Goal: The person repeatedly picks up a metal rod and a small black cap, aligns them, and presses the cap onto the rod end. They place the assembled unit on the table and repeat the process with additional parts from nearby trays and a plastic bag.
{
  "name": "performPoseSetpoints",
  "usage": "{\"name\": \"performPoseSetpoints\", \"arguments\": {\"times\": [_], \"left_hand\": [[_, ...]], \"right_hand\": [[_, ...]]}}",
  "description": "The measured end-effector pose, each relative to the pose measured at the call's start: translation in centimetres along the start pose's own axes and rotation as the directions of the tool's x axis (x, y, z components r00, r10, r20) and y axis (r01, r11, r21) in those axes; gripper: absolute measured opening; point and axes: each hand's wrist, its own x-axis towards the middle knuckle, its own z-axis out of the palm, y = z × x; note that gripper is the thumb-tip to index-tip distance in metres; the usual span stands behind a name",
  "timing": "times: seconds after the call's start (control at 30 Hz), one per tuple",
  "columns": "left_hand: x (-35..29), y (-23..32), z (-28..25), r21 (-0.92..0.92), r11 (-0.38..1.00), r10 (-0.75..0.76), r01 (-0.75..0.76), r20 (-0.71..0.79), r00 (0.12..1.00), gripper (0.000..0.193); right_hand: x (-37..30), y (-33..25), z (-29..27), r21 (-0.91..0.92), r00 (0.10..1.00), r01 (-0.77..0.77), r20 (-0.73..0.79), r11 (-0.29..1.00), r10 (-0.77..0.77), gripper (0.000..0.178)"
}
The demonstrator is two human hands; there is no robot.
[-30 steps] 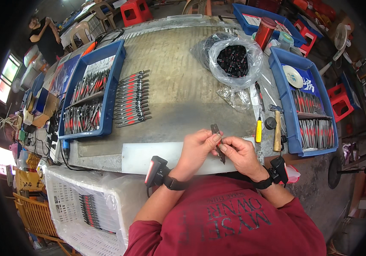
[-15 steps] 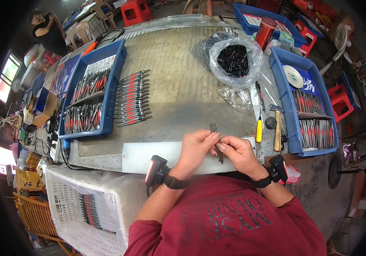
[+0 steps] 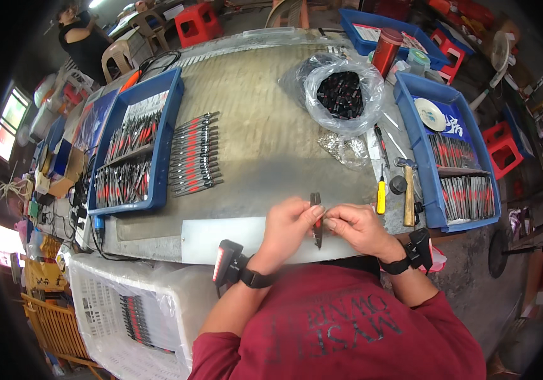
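Above the white board (image 3: 224, 237) at the table's near edge, my left hand (image 3: 289, 225) grips a slim dark pointed tool with a red middle (image 3: 318, 235). The tool stands nearly upright in this view, its narrow tip toward me. My right hand (image 3: 357, 227) is just right of it, thumb and fingers pinched together close to the tool; whatever they hold is too small to make out. Left of centre on the table lies a column of similar dark and red tools (image 3: 194, 155). A clear plastic bag (image 3: 372, 101) of small black pieces (image 3: 340, 95) stands beyond my hands.
Blue trays with dark-red tools flank the table, a left one (image 3: 174, 107) and a right one (image 3: 410, 114). Near the right tray lie a hammer (image 3: 409, 196) and a yellow-handled screwdriver (image 3: 381, 196). A white crate (image 3: 88, 316) sits below left. A person (image 3: 84, 41) is at the back left.
The tool has turned more upright and its dark tip now shows below my left fingers. My right fingers have drawn slightly away from it. The view has shifted a little.
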Motion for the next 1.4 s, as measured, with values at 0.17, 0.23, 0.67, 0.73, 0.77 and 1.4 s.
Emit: {"name": "performPoseSetpoints", "arguments": {"times": [0.17,0.23,0.67,0.73,0.77,1.4], "left_hand": [[-0.1,0.4,-0.2,0.244,0.954,0.154,-0.173,0.094,0.984,0.020],[-0.3,0.6,0.1,0.305,0.927,0.179,-0.217,0.148,0.973,0.019],[-0.2,0.3,0.0,0.199,0.971,0.065,-0.136,0.323,0.944,0.017],[-0.1,-0.2,0.5,0.210,0.958,0.137,-0.196,0.265,0.954,0.015],[0.0,-0.4,0.8,0.242,0.934,0.207,-0.263,0.234,0.950,0.014],[-0.1,-0.4,2.3,0.775,0.502,0.550,-0.383,0.056,0.833,0.018]], "right_hand": [[1.1,-0.6,-2.2,-0.113,0.989,0.114,-0.085,0.987,-0.124,0.016],[1.2,-0.9,-2.6,-0.144,0.985,0.162,-0.028,0.976,-0.168,0.014],[1.3,-1.1,-2.1,-0.105,0.980,0.199,0.013,0.974,-0.198,0.011],[1.2,-1.2,-1.9,-0.100,0.988,0.139,-0.055,0.985,-0.145,0.012],[1.1,-1.2,-1.8,-0.092,0.990,0.103,-0.082,0.990,-0.110,0.012],[1.7,0.6,1.5,0.216,0.910,-0.151,-0.352,0.965,0.221,0.022]]}}
